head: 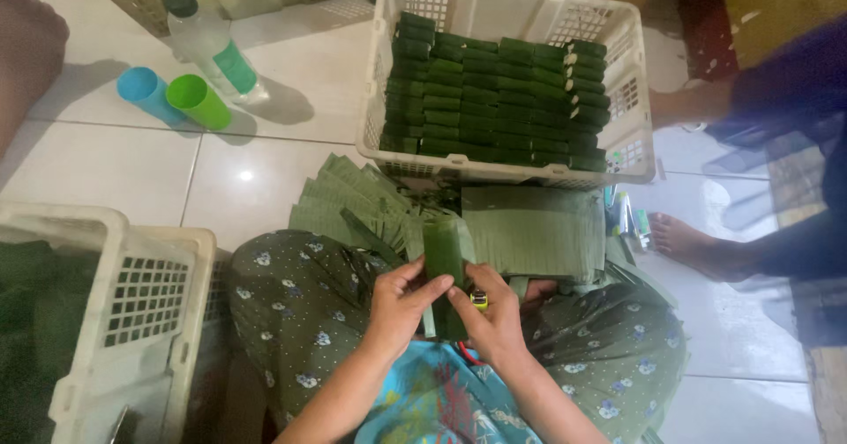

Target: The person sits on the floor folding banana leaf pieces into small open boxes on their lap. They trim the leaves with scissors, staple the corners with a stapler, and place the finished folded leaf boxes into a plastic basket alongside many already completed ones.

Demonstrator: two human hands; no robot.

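A green leaf-wrapped roll (444, 254) is held upright between the left hand (399, 301) and the right hand (490, 313), over a lap covered in flowered cloth (300, 303). Flat leaf sheets (529, 228) are spread just ahead of the hands. Beyond them, a white plastic crate (512, 7) is filled with rows of wrapped rolls (494, 100). Two cups (176, 98) and a bottle (212, 47) lie on the tiled floor (115, 166). A bare foot (697, 246) of another person is seen at right.

A green leaf-wrapped roll (444, 259) — narrow, standing nearly upright — held over the lap between both hands.
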